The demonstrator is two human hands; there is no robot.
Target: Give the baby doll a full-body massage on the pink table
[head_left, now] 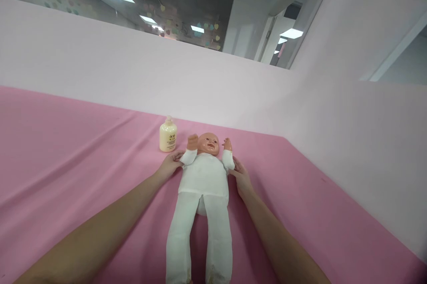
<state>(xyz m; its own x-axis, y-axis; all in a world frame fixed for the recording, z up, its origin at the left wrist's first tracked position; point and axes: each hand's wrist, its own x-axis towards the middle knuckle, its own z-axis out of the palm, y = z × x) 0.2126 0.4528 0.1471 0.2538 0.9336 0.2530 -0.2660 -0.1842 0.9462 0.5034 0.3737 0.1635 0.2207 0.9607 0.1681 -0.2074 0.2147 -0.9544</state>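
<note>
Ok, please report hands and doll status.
Left hand, right hand at arms of doll. Doll face-up on pink surface. Bottle beyond left hand, clear of doll.

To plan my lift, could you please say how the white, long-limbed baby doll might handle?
The doll may flop, since its white legs look like padded fabric. Its shiny, hard-looking pinkish head could be stiff and slippery.

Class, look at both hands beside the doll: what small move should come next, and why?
Probably slide the fingers a little inward, under the doll: the left hand and right hand are at its opposite sides, close by the white sleeves, and it lies face up on the pink surface.
</note>
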